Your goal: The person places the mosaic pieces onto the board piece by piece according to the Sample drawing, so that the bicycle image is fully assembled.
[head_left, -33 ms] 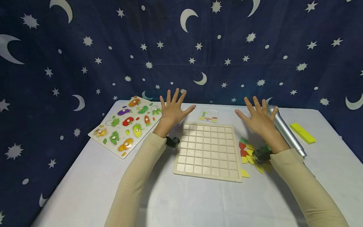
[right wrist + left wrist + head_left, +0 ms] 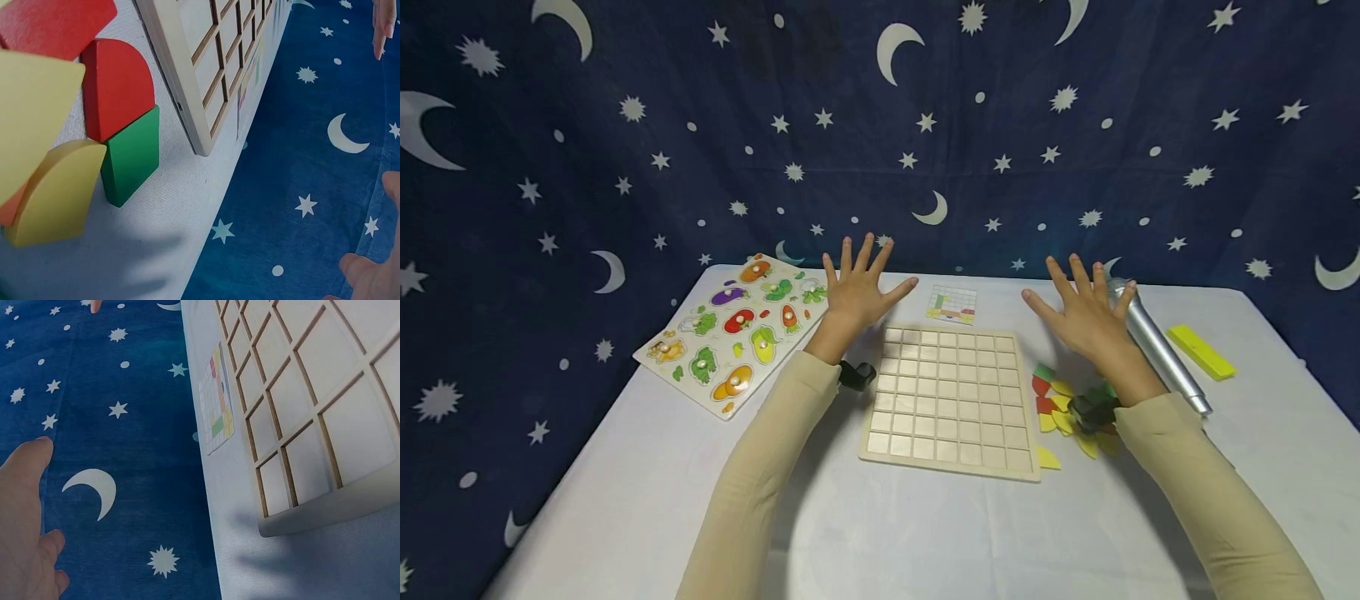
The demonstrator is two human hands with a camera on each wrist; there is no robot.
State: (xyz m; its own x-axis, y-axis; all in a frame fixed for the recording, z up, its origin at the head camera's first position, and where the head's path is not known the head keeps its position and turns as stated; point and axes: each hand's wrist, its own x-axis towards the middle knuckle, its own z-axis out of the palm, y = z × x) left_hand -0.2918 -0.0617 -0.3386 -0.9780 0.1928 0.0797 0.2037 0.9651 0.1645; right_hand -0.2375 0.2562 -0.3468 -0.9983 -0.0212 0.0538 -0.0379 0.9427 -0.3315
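Observation:
My left hand (image 2: 854,292) is held up with its fingers spread, above the far left corner of a wooden grid board (image 2: 955,400). Fingers also spread apart, my right hand (image 2: 1086,321) is raised to the right of that board. Both hands hold nothing. Loose blocks lie beside the board under my right wrist, among them a red rounded block (image 2: 125,87), a green block (image 2: 134,153) and a yellow curved block (image 2: 59,194). The right wrist's black camera hides part of this pile. Behind the board is a small printed pattern card (image 2: 952,304).
On the left lies a vegetable peg puzzle (image 2: 758,373), partly behind my left arm. A silver tube (image 2: 1161,350) stretches along the right, partly behind my right hand, with a yellow bar (image 2: 1201,352) beyond it. A starry blue curtain (image 2: 850,75) hangs along the table's back edge.

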